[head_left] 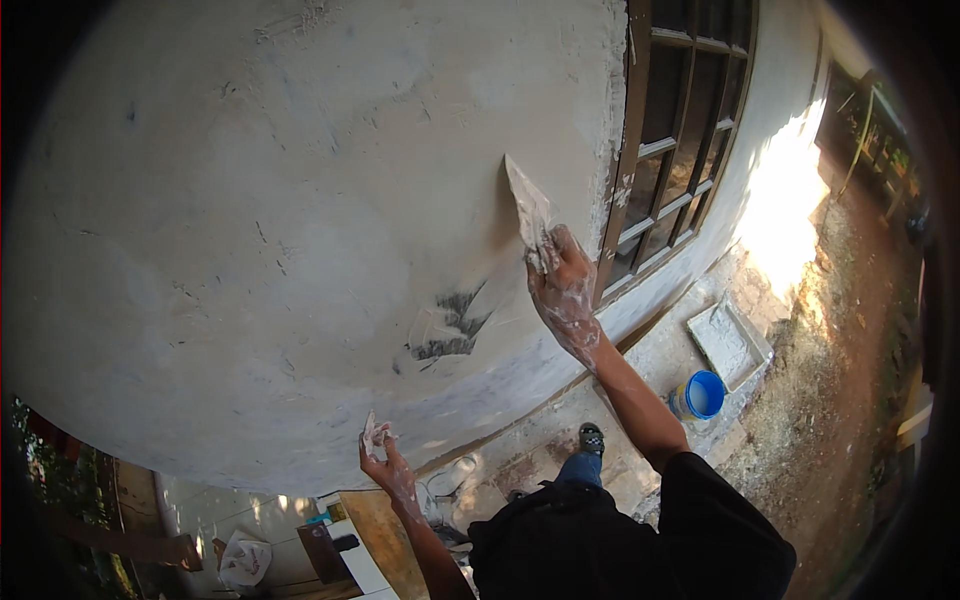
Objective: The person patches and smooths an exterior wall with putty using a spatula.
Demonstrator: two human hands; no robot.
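Note:
My right hand [566, 296], smeared with white putty, is closed around the handle end of a putty knife [527, 203]. The blade, coated in putty, points up and left against the pale plastered wall [300, 210], close to the window. Lower and to the left, my left hand [392, 474] grips a smaller putty-covered blade [372, 432], which looks like a second putty knife; its handle is hidden by the fingers. Between the two hands, a dark grey patch [448, 325] on the wall is partly covered with fresh putty.
A brown-framed window [680, 130] is set in the wall at right. On the ground below stand a blue bucket [703, 396] with whitish contents and a shallow tray [728, 343] with white material. A white bag [244, 558] lies at lower left. My foot [591, 438] rests on paving.

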